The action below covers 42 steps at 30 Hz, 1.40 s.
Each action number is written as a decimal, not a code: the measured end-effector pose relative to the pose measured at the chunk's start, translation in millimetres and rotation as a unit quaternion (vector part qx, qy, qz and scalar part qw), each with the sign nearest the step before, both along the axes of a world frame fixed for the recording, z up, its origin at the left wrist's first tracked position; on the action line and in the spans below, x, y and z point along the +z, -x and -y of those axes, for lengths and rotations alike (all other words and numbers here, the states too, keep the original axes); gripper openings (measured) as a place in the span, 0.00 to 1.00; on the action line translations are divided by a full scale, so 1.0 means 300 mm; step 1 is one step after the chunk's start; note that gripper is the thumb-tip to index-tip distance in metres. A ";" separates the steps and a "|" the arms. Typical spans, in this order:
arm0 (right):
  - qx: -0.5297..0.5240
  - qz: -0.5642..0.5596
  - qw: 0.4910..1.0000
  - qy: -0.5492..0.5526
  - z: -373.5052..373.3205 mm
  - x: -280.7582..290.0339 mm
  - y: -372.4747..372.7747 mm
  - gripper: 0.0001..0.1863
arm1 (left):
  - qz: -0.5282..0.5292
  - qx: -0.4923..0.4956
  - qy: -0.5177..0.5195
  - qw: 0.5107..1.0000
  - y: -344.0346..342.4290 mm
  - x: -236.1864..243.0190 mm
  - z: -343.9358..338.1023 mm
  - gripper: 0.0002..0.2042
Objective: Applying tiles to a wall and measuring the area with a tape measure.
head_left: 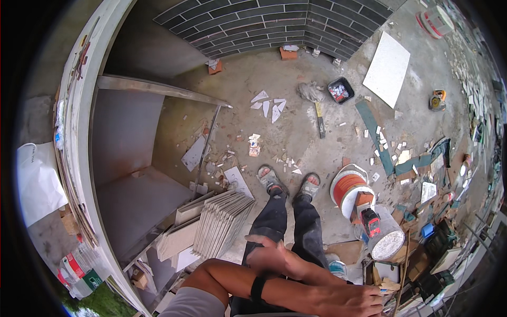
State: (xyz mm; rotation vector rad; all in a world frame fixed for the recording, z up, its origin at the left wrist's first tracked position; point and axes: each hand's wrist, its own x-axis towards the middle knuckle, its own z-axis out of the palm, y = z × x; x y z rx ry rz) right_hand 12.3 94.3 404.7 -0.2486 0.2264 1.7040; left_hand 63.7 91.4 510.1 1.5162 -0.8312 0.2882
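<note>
The right hand (pixel 272 259), blurred and loosely spread, looks empty; the left hand (pixel 354 302) curls across to the right, its grip unclear from here. Nearer the former, leftward, leans a stack of thin beige rectangular tiles (pixel 219 224), long edges running away. Dark-trousered legs (pixel 269 214) stand alongside.

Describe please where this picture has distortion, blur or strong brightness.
Head view: the pale post bows along the left rim, and the corners go black; head view: one hand above the trousers looks smeared; head view: the white board looks very bright.
</note>
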 end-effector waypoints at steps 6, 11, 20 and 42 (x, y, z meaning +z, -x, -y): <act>-0.041 -0.042 0.996 -0.066 0.036 -0.048 0.029 0.50 | -0.006 0.011 0.006 1.000 -0.002 0.006 -0.006 0.11; -0.046 -0.015 0.999 0.024 -0.001 0.038 0.034 0.49 | 0.027 0.023 -0.022 0.999 -0.020 0.029 0.004 0.12; -0.030 0.003 0.998 0.054 -0.012 0.072 0.004 0.48 | 0.025 0.042 -0.010 0.999 -0.023 0.039 0.006 0.09; 0.011 -0.030 0.998 -0.055 0.073 -0.061 0.008 0.45 | 0.001 -0.012 -0.006 1.000 -0.006 0.028 0.001 0.08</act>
